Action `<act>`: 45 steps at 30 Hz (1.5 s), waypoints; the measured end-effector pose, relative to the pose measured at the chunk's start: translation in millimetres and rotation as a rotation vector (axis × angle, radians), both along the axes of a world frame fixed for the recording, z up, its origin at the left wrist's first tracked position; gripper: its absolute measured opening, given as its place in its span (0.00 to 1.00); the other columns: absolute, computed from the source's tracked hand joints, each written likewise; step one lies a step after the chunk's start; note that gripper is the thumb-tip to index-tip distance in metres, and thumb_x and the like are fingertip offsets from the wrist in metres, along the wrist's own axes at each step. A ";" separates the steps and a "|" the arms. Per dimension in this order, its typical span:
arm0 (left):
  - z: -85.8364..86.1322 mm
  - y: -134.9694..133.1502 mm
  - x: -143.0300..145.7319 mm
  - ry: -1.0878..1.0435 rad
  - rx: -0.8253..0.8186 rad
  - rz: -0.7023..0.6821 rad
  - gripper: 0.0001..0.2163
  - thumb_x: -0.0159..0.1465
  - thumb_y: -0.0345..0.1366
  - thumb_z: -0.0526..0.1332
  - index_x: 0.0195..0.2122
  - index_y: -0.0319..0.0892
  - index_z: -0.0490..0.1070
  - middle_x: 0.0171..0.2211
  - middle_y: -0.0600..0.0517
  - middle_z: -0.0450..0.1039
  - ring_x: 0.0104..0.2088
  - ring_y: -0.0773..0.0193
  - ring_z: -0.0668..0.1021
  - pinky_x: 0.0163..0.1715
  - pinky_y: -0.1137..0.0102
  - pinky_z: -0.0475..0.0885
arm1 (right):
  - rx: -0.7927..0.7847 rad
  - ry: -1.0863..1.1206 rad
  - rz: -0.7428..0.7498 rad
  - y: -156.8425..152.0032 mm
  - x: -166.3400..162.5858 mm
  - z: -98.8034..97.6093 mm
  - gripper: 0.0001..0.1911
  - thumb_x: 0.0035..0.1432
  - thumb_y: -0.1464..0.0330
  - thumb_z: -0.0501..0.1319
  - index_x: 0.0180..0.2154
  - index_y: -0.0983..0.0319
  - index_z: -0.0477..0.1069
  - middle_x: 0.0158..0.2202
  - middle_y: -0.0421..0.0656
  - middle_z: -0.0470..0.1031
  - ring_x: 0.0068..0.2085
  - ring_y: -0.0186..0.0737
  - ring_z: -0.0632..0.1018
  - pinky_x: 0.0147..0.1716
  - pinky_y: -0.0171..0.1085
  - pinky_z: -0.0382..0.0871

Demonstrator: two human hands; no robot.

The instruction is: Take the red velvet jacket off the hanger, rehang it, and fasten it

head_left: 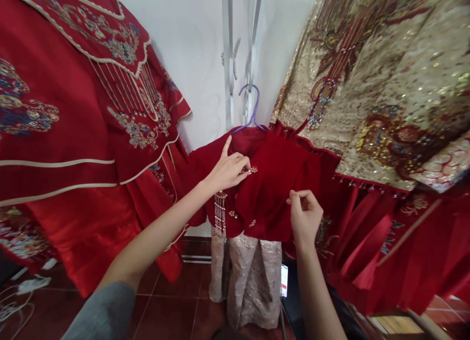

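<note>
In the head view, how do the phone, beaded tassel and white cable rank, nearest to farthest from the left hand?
1. Beaded tassel: just below the left hand.
2. Phone: lower, toward the right.
3. White cable: far off, lower left.

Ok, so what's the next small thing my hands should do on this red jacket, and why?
Perhaps bring the right hand in toward the upper beaded ornament on the red jacket: the left hand is already at it, while the right, fingertips pinched together, sits off to the side.
</note>
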State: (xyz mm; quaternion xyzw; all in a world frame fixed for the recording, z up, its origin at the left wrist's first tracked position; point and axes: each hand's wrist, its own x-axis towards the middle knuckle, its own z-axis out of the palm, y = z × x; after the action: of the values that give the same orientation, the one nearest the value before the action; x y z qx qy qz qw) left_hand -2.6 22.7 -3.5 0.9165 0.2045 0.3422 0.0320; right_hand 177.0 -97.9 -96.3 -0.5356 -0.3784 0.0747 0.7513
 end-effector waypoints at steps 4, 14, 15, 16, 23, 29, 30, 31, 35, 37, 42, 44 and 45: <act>-0.2 3.2 -2.4 0.047 0.157 0.038 0.04 0.63 0.34 0.59 0.37 0.44 0.72 0.31 0.54 0.74 0.39 0.61 0.77 0.65 0.42 0.34 | 0.000 -0.049 0.072 -5.7 2.2 10.2 0.13 0.56 0.61 0.62 0.25 0.62 0.66 0.20 0.36 0.68 0.23 0.31 0.70 0.27 0.32 0.63; -2.0 4.8 -0.8 0.189 0.393 0.094 0.08 0.70 0.34 0.50 0.39 0.40 0.67 0.34 0.53 0.75 0.37 0.64 0.77 0.66 0.42 0.31 | -0.150 -0.159 0.051 -6.2 12.0 11.5 0.16 0.57 0.56 0.60 0.28 0.61 0.67 0.25 0.40 0.71 0.28 0.36 0.72 0.33 0.37 0.68; -1.3 3.3 -1.2 0.196 0.403 0.097 0.09 0.70 0.34 0.49 0.39 0.40 0.67 0.34 0.53 0.75 0.37 0.64 0.77 0.66 0.43 0.32 | -0.159 -0.209 -0.020 -3.3 13.1 14.9 0.16 0.57 0.55 0.60 0.30 0.61 0.68 0.29 0.42 0.72 0.32 0.39 0.74 0.37 0.40 0.70; -0.3 1.5 -2.1 0.201 0.410 0.101 0.09 0.71 0.35 0.48 0.40 0.39 0.67 0.35 0.53 0.75 0.37 0.64 0.77 0.66 0.43 0.33 | -0.157 -0.269 -0.102 0.4 13.5 19.3 0.16 0.57 0.54 0.59 0.34 0.62 0.69 0.35 0.46 0.73 0.38 0.44 0.75 0.43 0.44 0.70; -2.2 -6.4 -16.5 0.194 0.442 0.429 0.17 0.68 0.37 0.52 0.54 0.32 0.63 0.40 0.42 0.76 0.41 0.55 0.78 0.63 0.46 0.50 | -0.252 -0.445 -0.228 49.2 -17.9 57.3 0.56 0.50 0.46 0.62 0.67 0.64 0.36 0.68 0.65 0.36 0.68 0.71 0.41 0.58 0.69 0.48; -29.5 -6.1 -26.9 0.167 0.458 0.675 0.30 0.60 0.21 0.49 0.66 0.36 0.51 0.57 0.35 0.65 0.55 0.48 0.70 0.61 0.48 0.53 | -0.372 -0.594 -0.296 80.3 -38.5 53.8 0.58 0.49 0.56 0.64 0.69 0.57 0.27 0.70 0.58 0.21 0.67 0.76 0.31 0.54 0.77 0.37; -33.3 -4.2 -30.1 0.141 0.461 0.694 0.31 0.60 0.21 0.48 0.66 0.37 0.51 0.59 0.35 0.63 0.56 0.48 0.69 0.62 0.47 0.51 | -0.379 -0.633 -0.311 79.3 -35.1 50.7 0.54 0.51 0.60 0.62 0.69 0.56 0.29 0.70 0.57 0.22 0.67 0.75 0.32 0.54 0.77 0.36; -36.0 -1.5 -34.3 0.107 0.458 0.709 0.31 0.60 0.21 0.48 0.66 0.37 0.51 0.60 0.34 0.60 0.57 0.47 0.67 0.62 0.46 0.50 | -0.383 -0.668 -0.329 76.6 -29.7 47.8 0.51 0.52 0.64 0.60 0.69 0.56 0.31 0.71 0.56 0.23 0.68 0.74 0.33 0.55 0.77 0.36; -31.8 15.9 -63.5 -0.049 0.398 0.753 0.30 0.58 0.23 0.51 0.64 0.32 0.53 0.61 0.32 0.57 0.60 0.43 0.63 0.58 0.49 0.59 | -0.356 -0.788 -0.436 56.1 10.5 46.4 0.41 0.54 0.68 0.55 0.68 0.58 0.44 0.71 0.55 0.34 0.69 0.68 0.41 0.57 0.75 0.42; -21.5 25.2 -83.1 -0.104 0.333 0.761 0.29 0.57 0.26 0.55 0.61 0.30 0.56 0.59 0.31 0.58 0.60 0.43 0.64 0.54 0.54 0.65 | -0.353 -0.853 -0.388 45.8 38.4 53.4 0.37 0.55 0.71 0.53 0.66 0.58 0.50 0.69 0.53 0.48 0.67 0.60 0.54 0.58 0.64 0.56; 14.9 40.4 -122.1 -0.155 0.137 0.802 0.15 0.60 0.32 0.56 0.48 0.43 0.70 0.45 0.47 0.76 0.45 0.55 0.78 0.43 0.66 0.70 | -0.405 -1.020 -0.360 38.4 103.8 89.7 0.24 0.58 0.72 0.51 0.55 0.60 0.68 0.52 0.51 0.74 0.49 0.51 0.76 0.45 0.43 0.70; 29.6 44.5 -127.3 -0.122 0.073 0.793 0.12 0.60 0.35 0.57 0.45 0.46 0.74 0.40 0.50 0.79 0.42 0.57 0.79 0.41 0.68 0.69 | -0.397 -1.118 -0.408 46.1 121.0 108.8 0.23 0.58 0.73 0.52 0.54 0.60 0.69 0.50 0.51 0.75 0.48 0.49 0.76 0.44 0.41 0.68; 36.0 46.7 -127.8 -0.098 0.046 0.780 0.12 0.60 0.37 0.58 0.43 0.47 0.75 0.38 0.51 0.79 0.41 0.57 0.79 0.40 0.68 0.68 | -0.376 -1.155 -0.442 52.3 127.7 118.5 0.22 0.58 0.73 0.51 0.54 0.60 0.68 0.50 0.51 0.75 0.49 0.49 0.75 0.44 0.40 0.67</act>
State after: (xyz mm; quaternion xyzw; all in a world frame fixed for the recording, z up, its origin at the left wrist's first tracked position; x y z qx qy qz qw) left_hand -130.3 69.4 32.5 0.7530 0.5279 0.3767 -0.1114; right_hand 304.7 -45.6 22.1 -0.6772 -0.5831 -0.3168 0.3179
